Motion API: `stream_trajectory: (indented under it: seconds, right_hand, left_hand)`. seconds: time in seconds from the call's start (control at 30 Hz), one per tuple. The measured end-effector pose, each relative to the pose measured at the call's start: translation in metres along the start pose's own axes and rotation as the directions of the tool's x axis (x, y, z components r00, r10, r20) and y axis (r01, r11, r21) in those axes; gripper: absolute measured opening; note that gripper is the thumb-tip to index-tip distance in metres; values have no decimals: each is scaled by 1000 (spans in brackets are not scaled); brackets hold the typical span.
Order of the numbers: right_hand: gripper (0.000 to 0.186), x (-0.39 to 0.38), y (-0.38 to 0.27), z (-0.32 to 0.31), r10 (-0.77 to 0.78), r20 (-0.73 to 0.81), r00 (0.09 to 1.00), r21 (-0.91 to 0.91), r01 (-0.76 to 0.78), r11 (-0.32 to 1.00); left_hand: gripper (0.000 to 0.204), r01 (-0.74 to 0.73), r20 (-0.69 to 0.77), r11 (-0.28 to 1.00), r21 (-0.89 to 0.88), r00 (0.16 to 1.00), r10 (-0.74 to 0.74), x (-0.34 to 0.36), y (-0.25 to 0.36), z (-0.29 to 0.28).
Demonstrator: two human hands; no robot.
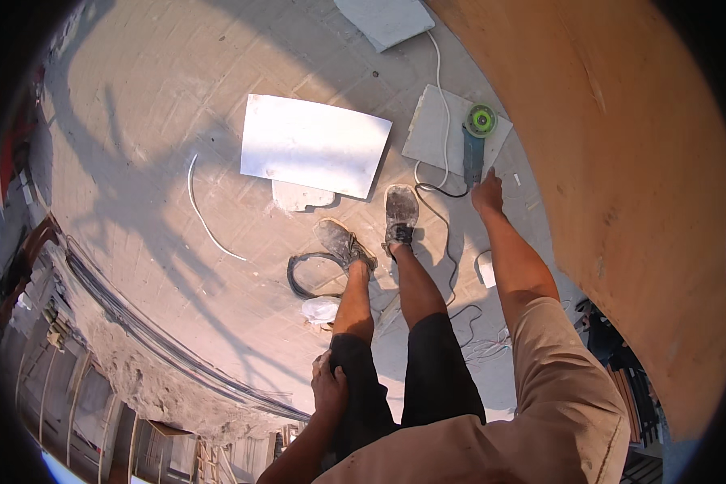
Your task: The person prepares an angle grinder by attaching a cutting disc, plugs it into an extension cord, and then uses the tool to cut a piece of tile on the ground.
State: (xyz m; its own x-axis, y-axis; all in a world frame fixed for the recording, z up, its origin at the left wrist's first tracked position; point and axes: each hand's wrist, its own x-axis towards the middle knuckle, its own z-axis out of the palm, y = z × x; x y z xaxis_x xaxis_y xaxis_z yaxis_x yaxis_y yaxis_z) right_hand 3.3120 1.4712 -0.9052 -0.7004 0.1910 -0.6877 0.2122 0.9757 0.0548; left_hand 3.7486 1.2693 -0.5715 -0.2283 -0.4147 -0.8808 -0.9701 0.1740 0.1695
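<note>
Resting on the shorts [437, 379], the left hand [329, 389] looks loose and empty while the right hand [487, 194] meets the grinder [473, 153] over the pale board [436, 129], grip unclear, and that cord [448, 195] beside the shoe [401, 208] could snag, jerking the grinder.

Hard sunlight, seemingly from the left; I see glare on the white panel [315, 145], broad shadows across the floor [153, 105]. Edges bend, corners black.

I am at what looks like a construction work site. Indicators: angle grinder [473, 153], right of centre; white slab [315, 145], upper centre; dusty paved floor [157, 89], upper left.
</note>
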Motion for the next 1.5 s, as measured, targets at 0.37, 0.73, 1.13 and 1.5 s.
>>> stream_trajectory:
  seconds: [0.37,0.73,1.13,1.5]
  right_hand:
    - [59,-173,112,-169,-17,185,983,123,-6,992]
    - [62,-230,-232,-406,-204,-34,978,659,176,732]
    - [71,-413,-524,-349,-309,172,935,397,221,891]
    - [72,-379,-812,-387,-446,210,870,361,355,862]
  left_hand:
    - [48,-290,-248,178,-940,942,224,-100,202,-339]
    - [36,-992,-524,-98,84,-127,842,-383,147,-719]
    - [19,-875,-671,256,411,-100,735,-373,43,-957]
    - [17,-913,-640,-333,235,-403,654,-279,91,-1105]
